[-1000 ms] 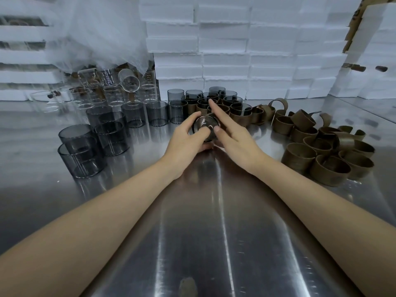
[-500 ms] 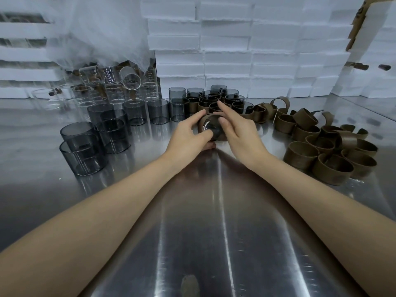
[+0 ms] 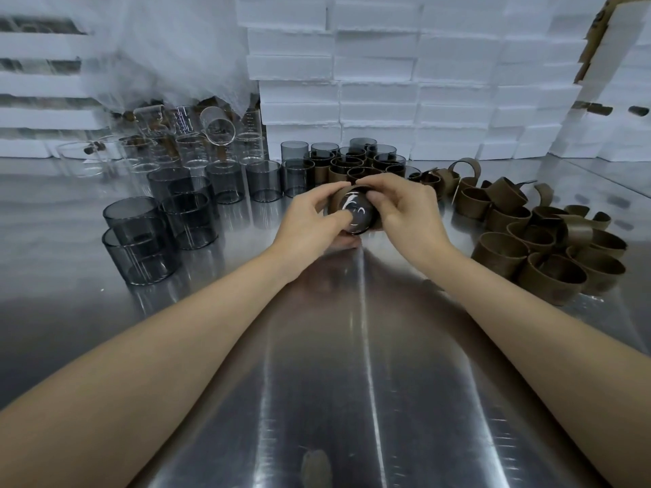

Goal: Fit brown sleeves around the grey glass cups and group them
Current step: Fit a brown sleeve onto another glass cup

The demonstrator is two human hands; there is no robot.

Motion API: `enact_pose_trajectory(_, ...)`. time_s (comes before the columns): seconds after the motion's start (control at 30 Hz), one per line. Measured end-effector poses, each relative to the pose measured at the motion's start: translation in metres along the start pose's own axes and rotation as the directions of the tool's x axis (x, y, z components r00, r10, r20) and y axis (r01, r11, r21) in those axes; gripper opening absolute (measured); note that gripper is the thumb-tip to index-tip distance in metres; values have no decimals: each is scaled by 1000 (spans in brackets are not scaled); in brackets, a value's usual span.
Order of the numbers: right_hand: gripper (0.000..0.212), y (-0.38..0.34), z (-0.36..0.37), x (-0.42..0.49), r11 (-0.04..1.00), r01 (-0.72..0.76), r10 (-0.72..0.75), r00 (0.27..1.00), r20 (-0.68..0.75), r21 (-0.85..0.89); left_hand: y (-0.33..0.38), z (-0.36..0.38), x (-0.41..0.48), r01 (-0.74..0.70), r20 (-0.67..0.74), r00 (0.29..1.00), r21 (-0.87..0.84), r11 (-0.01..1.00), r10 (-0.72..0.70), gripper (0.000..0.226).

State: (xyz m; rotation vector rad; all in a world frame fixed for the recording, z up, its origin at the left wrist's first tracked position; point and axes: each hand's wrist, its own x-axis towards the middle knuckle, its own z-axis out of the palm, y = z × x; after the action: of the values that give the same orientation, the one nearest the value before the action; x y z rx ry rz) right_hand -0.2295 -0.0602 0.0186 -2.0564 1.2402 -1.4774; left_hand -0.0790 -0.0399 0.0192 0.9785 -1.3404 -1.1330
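Observation:
Both hands hold one grey glass cup [image 3: 356, 213] tipped on its side, its base facing me, with a brown sleeve [image 3: 337, 200] around it. My left hand [image 3: 310, 223] grips the cup from the left, thumb across the base. My right hand [image 3: 408, 209] curls round the sleeve from the right. Bare grey cups [image 3: 148, 237] stand at the left. Sleeved cups [image 3: 355, 167] are grouped just behind my hands. Loose brown sleeves [image 3: 542, 241] lie heaped at the right.
The work surface is a shiny steel table [image 3: 334, 382]. Clear glass beakers [image 3: 197, 139] stand at the back left under white netting. Stacked white foam boxes [image 3: 405, 82] form a wall behind the cups.
The cup with its sleeve has tilted further toward me and come slightly nearer. My right hand's fingers, stretched out a second ago, have curled round the sleeve.

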Motion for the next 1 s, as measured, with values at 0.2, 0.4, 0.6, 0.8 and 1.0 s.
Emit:
enact_pose_trajectory(0.2,9,8,-5,0,943,-269,269,963,28,197,-2,-6,0,39,99,995,-64,997,-33,33)
enact_pose_trajectory(0.4,48,10,-11,1,568,-541,333,841,428,620,-4,-7,4,95,67,994,-152,984,-86,52)
enact_pose_trajectory(0.6,49,8,-10,0,416,-567,327,823,465,711,3,-9,4,149,155,980,-137,979,-128,57)
enact_pose_trajectory(0.8,58,5,-9,1,263,-629,315,773,551,732,3,-8,5,185,118,979,-157,970,-167,59)
enact_pose_trajectory(1.0,65,1,-8,4,118,-607,375,760,531,786,1,-5,7,263,146,963,-301,917,-228,52)
